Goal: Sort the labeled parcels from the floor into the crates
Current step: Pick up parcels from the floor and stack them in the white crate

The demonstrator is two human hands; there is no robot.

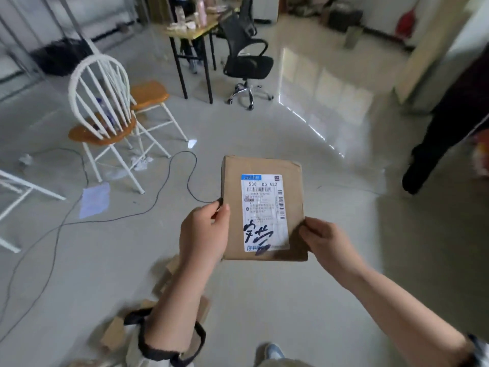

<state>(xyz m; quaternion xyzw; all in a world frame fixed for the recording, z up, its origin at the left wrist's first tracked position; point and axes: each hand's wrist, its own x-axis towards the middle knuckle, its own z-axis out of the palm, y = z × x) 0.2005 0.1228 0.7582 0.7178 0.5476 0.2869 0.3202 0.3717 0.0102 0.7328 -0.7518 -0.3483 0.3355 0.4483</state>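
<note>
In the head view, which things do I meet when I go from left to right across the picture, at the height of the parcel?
A sheet of paper on the floor → left hand → parcel → right hand → another person's dark trouser leg.

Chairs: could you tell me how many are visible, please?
3: white spindle-back chair at left, another orange-seated chair behind it, black office chair by the desk. The white frame at far left may be another.

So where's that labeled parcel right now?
Head view, centre: the parcel is held between the left hand and right hand, above the floor.
</note>
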